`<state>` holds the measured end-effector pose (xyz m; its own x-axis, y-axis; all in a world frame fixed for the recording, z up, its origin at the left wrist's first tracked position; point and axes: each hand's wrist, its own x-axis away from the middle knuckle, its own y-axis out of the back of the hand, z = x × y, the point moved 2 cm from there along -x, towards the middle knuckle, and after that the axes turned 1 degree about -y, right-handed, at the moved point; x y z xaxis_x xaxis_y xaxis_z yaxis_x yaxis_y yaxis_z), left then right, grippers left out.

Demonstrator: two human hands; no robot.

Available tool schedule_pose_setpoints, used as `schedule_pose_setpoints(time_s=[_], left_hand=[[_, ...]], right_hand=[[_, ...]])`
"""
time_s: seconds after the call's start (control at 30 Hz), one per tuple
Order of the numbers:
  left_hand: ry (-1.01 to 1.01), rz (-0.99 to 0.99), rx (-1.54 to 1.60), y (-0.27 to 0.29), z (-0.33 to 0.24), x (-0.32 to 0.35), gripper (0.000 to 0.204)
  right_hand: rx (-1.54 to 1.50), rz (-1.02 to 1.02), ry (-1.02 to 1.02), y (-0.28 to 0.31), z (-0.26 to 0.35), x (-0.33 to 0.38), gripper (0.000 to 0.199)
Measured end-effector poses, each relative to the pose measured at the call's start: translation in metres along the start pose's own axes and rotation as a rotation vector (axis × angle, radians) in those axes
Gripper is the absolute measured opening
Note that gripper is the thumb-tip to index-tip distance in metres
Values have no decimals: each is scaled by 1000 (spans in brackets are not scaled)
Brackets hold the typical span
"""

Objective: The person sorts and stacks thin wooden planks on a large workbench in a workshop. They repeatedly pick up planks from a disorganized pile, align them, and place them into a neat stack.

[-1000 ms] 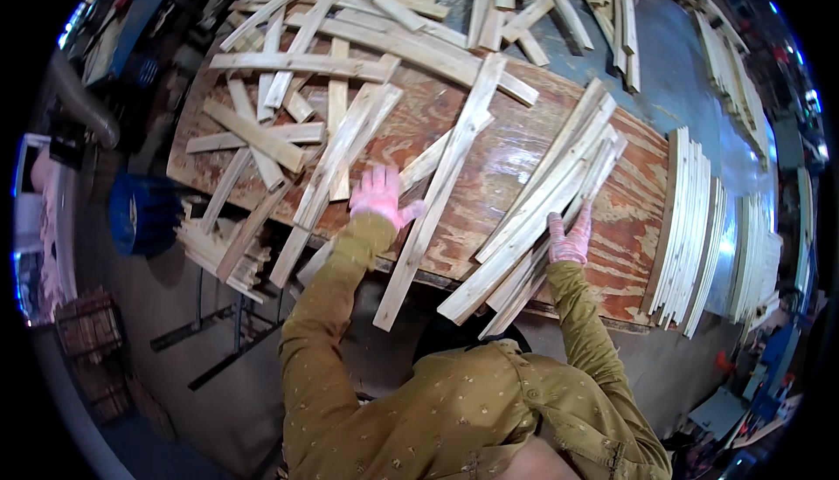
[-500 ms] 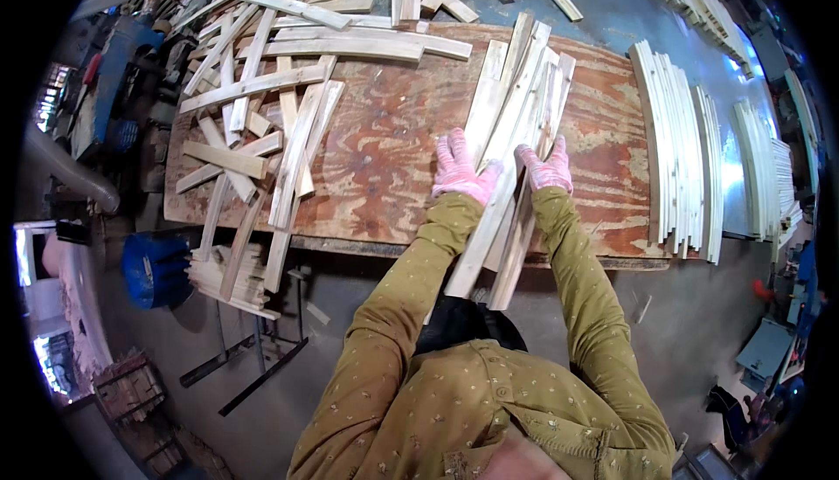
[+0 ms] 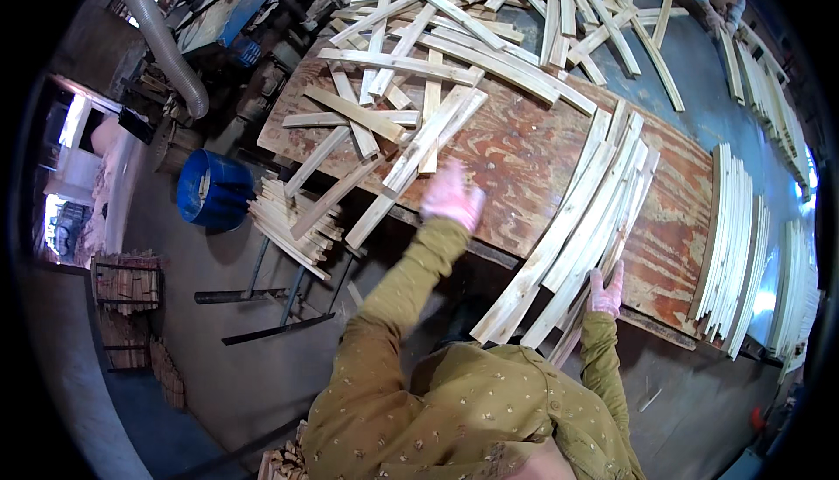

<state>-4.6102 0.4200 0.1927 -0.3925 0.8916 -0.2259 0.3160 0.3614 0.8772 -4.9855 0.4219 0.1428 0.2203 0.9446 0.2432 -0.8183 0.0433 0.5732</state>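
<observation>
My left hand (image 3: pixel 453 196), in a pink-and-white glove, is slightly blurred above the near edge of the plywood tabletop (image 3: pixel 516 185). Its fingers are apart with nothing in them, close to the ends of loose wooden slats (image 3: pixel 434 138). My right hand (image 3: pixel 605 291), gloved alike, lies against the right side of a bundle of long pale slats (image 3: pixel 581 218), fingers stretched out. This bundle runs lengthwise away from me, its near ends jutting past the table edge. Criss-crossed slats (image 3: pixel 398 62) are heaped over the table's far left.
Slats in rows (image 3: pixel 732 240) line the right side. A blue bucket (image 3: pixel 212 189) stands left of a stack of short slats (image 3: pixel 293 222) on a metal stand (image 3: pixel 288 301). At the far right, a co-worker's hands (image 3: pixel 722 21) are at other slats. A ribbed hose (image 3: pixel 166 39) hangs far left.
My left hand has let go of the slat bundle and moved left toward the loose slats. My right hand has slid nearer along the bundle's side. The view has turned left.
</observation>
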Motion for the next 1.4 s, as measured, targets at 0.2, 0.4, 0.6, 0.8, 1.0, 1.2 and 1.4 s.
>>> schedule_pose_setpoints(time_s=[0.2,0.4,0.6,0.8,1.0,1.2,1.4], left_hand=[[511,363,-394,11,61,-101,102],[455,402,-211,-30,72,-99,87],[525,509,92,-28,-2,-46,89],[453,295,626,-51,-16,-74,53],[542,1001,2002,41,-41,-17,54],[783,1468,2450,61,-25,57,77],[844,1416,1964,19,3,84,63]], right_hand=[[216,-178,-30,-20,8,-1,78],[264,-204,-72,-27,13,-1,76],[362,-366,169,-31,42,17,77],[-170,207,339,-83,144,62,70],[617,167,776,-116,134,52,76],[645,214,926,-98,129,33,54],[509,204,703,-96,131,18,44]])
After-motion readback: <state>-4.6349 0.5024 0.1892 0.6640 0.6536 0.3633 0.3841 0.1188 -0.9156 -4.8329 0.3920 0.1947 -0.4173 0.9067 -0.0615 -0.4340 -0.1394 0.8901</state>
